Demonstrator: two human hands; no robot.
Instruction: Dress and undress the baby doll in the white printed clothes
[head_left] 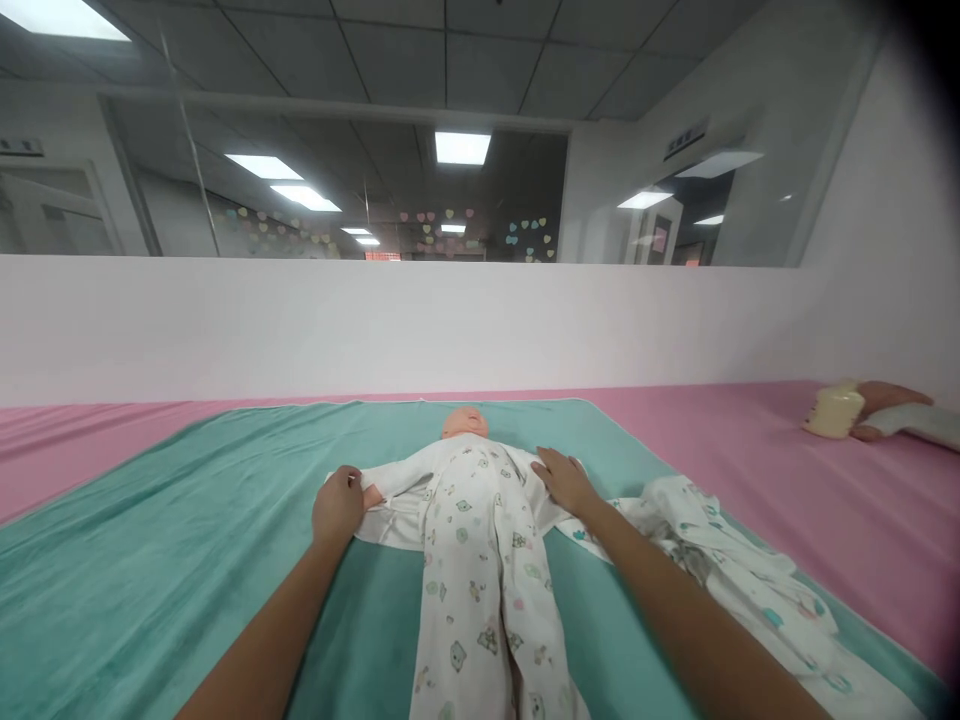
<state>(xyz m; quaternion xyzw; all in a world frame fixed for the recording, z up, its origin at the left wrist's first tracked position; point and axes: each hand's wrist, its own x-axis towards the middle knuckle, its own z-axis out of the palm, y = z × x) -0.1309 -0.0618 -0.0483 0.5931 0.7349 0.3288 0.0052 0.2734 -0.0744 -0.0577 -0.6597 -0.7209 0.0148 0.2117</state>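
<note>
Pink-sheeted table [825,520] under teal towel [150,580]. Baby doll [465,423] on back between hands, in white printed sleepsuit [480,600], over white wrap [394,525]. Doll looks light, limp; cloth soft, easiest held at loose edges. Left hand [337,505]: fingers together, apparently pinching wrap edge beside doll's arm. Right hand [566,480]: fingers slightly apart, flat on wrap. Crumpled printed cloth [720,550] just beyond right fingers; open towel beyond left.
</note>
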